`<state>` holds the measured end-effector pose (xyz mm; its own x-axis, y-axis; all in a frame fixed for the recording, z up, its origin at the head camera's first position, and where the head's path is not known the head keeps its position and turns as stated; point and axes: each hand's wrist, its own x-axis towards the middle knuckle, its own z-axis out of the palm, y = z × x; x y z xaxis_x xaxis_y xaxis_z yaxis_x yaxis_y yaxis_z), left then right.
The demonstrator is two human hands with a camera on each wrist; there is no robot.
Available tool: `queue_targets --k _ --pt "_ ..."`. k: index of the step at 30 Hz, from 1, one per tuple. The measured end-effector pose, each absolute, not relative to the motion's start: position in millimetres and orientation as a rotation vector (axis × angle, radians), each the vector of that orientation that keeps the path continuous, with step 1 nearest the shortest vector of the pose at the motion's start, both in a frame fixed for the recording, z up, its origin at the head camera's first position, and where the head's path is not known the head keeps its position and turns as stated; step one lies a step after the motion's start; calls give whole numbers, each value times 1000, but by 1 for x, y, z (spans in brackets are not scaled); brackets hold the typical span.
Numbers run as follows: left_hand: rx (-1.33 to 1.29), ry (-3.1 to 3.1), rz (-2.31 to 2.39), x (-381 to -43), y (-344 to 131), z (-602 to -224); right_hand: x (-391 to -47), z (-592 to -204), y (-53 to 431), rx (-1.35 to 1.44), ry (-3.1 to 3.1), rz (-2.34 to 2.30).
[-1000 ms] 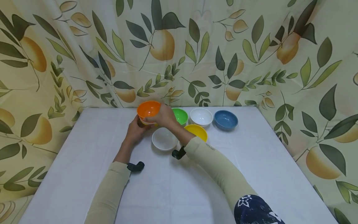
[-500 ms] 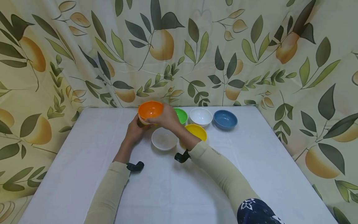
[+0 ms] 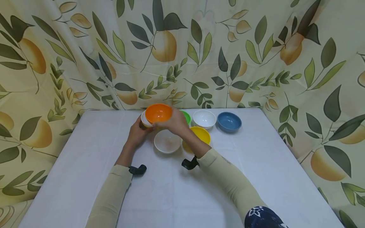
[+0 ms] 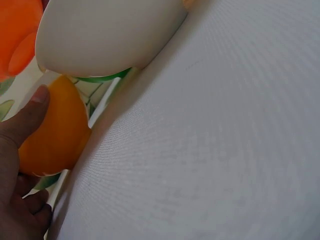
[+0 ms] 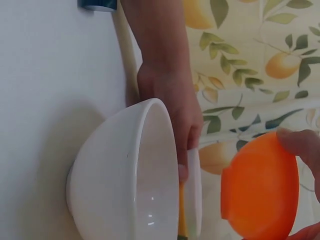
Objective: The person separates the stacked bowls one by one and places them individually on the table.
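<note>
In the head view my right hand (image 3: 178, 122) grips an orange bowl (image 3: 158, 112) by its side, raised and slightly to the right of a small stack. The right wrist view shows that orange bowl (image 5: 260, 190) held between thumb and fingers, apart from the stack. My left hand (image 3: 136, 133) holds the stack, thumb on the near side of a yellow-orange bowl (image 4: 56, 132) and fingers curled at its far side. A white bowl (image 3: 144, 119) sits in the yellow-orange one, its rim showing. A larger white bowl (image 3: 167, 142) stands close in front of the hands.
To the right stand a yellow bowl (image 3: 203, 134), a green bowl (image 3: 187, 117) partly behind my right hand, another white bowl (image 3: 204, 119) and a blue bowl (image 3: 229, 122). A white cloth (image 3: 165, 190) covers the table; a leaf-and-fruit patterned curtain (image 3: 182, 63) hangs behind its far edge.
My right hand has drawn the orange bowl to the right, off the stack, so the white bowl's rim beneath now shows. My left hand has stayed in place.
</note>
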<state>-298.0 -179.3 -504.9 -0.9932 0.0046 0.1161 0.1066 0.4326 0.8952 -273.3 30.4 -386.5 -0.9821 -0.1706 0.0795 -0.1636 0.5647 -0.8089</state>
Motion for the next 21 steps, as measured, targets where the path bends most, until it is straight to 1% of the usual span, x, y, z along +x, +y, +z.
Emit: queue_targets --k 12,21 --pt "-133 -2563 -1627 -300 -181 -507 -257 -385 60 -287 2761 -1467" --pt "-100 -2574 -1633 -301 -182 -509 -248 -386 81 -186 2742 -1523"
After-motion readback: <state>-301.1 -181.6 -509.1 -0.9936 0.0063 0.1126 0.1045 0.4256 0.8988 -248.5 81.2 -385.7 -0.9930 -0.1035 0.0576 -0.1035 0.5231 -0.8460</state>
